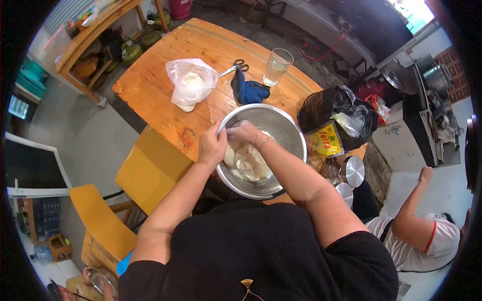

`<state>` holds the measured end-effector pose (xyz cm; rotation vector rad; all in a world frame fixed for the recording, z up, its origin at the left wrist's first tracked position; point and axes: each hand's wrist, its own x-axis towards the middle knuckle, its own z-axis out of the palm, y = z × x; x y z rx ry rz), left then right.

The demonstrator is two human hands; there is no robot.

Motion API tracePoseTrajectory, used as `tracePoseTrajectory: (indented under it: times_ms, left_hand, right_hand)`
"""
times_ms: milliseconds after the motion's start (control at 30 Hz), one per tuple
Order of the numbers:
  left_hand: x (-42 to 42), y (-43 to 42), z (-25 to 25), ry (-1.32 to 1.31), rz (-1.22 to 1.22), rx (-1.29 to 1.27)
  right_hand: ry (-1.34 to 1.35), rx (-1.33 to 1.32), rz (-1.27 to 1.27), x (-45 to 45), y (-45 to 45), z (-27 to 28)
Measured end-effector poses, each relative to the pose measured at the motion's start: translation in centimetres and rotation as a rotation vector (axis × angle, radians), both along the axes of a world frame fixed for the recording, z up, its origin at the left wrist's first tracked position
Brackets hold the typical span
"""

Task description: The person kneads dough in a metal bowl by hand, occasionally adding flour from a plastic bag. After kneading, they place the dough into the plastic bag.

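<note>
A wide steel mixing bowl (296, 131) stands at the table's near edge, in front of my body. My left hand (213, 144) is closed around its left rim. Inside the bowl, my right hand (245, 131) is curled against pale dough (229, 157) by the left wall; its fingertips are partly hidden. Whitish flour dusts that hand and the bowl's bottom. Beyond the bowl lie a dark blue cloth item (251, 92), scissors (234, 67) with black handles and an opened plastic bag of white flour (193, 80). A glass of clear liquid (277, 67) stands near them.
A yellow packet (325, 140) and a black plastic bag (326, 108) sit right of the bowl, near metal-lidded jars (352, 171). Yellow chairs (150, 168) stand at the table's left side. Another person (419, 241) is at the lower right, by the stove area.
</note>
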<state>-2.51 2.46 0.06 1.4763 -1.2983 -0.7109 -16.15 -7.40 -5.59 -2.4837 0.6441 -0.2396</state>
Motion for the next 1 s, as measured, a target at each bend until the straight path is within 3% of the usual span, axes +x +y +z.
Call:
tracePoseTrajectory:
  times_ms: [33,100,167,233,300,400,433,467,567,667,833,1000]
  left_hand:
    - [0.1,-0.2,0.4,0.010,-0.009,0.052]
    - [0.6,-1.0,0.1,-0.025,0.042,-0.038]
    - [1.1,-1.3,0.1,-0.079,0.001,-0.024]
    - [1.5,-1.9,0.0,-0.054,-0.016,0.002]
    - [2.1,-2.3,-0.7,-0.088,-0.074,-0.074]
    - [2.3,-2.2,-0.2,-0.109,-0.079,-0.005]
    - [2.4,-2.3,0.1,-0.104,-0.090,0.000]
    - [2.3,-2.3,0.4,-0.047,-0.105,-0.006]
    - [2.2,-2.3,-0.4,-0.004,-0.120,-0.025]
    - [2.2,-2.2,-0.3,-0.028,-0.126,-0.031]
    - [2.2,-2.0,0.8,-0.139,-0.119,-0.056]
    - [2.2,-2.0,1.5,-0.244,-0.158,-0.028]
  right_hand:
    - [0.006,0.001,0.010,1.3,1.1,0.1]
    - [-0.379,0.262,-0.010,3.6,3.8,0.6]
    - [0.368,0.340,-0.030,2.8,6.0,5.0]
    - [0.556,0.159,0.045,1.9,8.4,9.8]
    - [0.458,-0.086,0.087,-1.3,9.8,9.7]
    - [0.481,-0.103,0.049,-4.8,10.1,12.5]
    - [0.640,0.041,0.000,-5.4,10.0,12.9]
    - [0.796,0.191,-0.049,-5.8,10.0,13.0]
    - [0.871,0.207,-0.072,-6.1,9.7,11.5]
    - [0.770,0.086,-0.235,-6.9,9.2,8.7]
    - [0.676,-0.033,-0.274,-7.4,7.6,3.7]
    - [0.648,0.022,-0.461,-5.4,5.9,3.6]
